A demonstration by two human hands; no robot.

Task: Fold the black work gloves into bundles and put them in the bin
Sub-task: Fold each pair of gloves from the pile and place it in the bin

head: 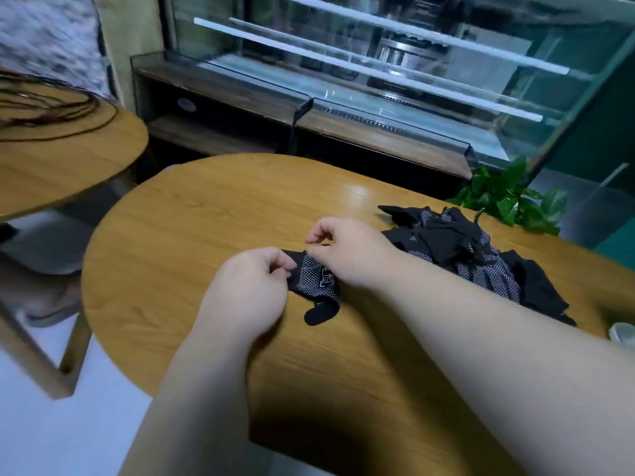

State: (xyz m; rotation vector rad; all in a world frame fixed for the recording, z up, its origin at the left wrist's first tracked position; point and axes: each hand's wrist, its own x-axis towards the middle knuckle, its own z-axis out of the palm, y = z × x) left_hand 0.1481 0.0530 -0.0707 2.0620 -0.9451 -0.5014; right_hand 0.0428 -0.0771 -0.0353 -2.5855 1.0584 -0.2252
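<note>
Glass display case [378, 80] along the far wall, white strips across its panes, on a dark wooden base.

Oval wooden table [206, 207] in front of it, the work surface. Second round table [68, 149] to the left, well apart, with dark cords lying on it.

Pile of black gloves [464, 249] on the right part of the oval table, loose and unfolded, with white-dotted palms showing on several. Green leafy plant [508, 197] just behind the pile at the table's far edge.

Both forearms reach in from the near side. Left hand [247, 286]: fingers curled, pinching the left edge of a single glove [316, 283]. Right hand [347, 249]: fingers curled in, thumb and fingertips nipping the glove's far edge; forefinger slightly raised.

The glove lies flat on the table between the hands, dotted side up, just left of the pile, its thumb pointing toward the near edge.

Small pale round object [622, 333] at the right border; identity unclear.
</note>
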